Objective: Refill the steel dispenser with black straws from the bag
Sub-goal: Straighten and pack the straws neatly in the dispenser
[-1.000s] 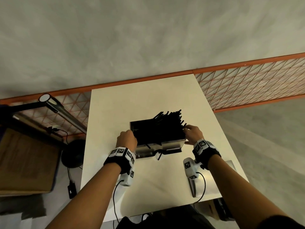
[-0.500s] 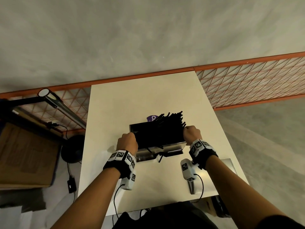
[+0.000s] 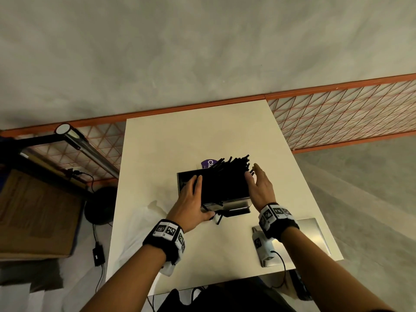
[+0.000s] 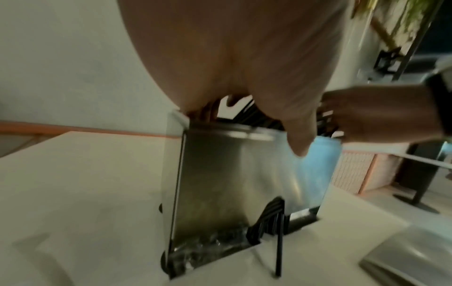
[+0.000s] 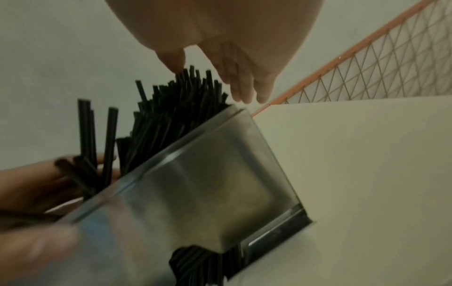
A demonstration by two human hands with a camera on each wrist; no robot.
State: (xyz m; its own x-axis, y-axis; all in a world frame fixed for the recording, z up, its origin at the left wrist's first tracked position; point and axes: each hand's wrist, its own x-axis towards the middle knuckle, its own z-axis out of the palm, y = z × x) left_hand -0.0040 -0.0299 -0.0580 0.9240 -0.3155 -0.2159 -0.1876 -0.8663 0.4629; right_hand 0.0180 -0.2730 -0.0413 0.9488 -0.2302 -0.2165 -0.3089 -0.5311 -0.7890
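Observation:
The steel dispenser (image 3: 227, 204) stands mid-table, open on top. A thick bunch of black straws (image 3: 231, 171) sticks out of it, leaning to the right. My left hand (image 3: 198, 192) lies over its left top with straight fingers, thumb (image 4: 298, 135) down the front face. My right hand (image 3: 253, 174) is flat and open against the straw ends (image 5: 176, 108) on the right side. A few straws (image 4: 269, 218) poke from the bottom slot, and one (image 4: 278, 251) leans down onto the table. A purple bag label (image 3: 208, 164) shows behind the dispenser.
A flat steel lid (image 3: 311, 235) lies at the table's (image 3: 157, 176) front right corner. An orange mesh fence (image 3: 337, 115) runs behind the table. A cardboard box (image 3: 33, 212) and a lamp (image 3: 85, 147) are off to the left.
Both hands were curled at the dispenser's sides. Now the left has spread over its left top and the right has straightened against the straw ends.

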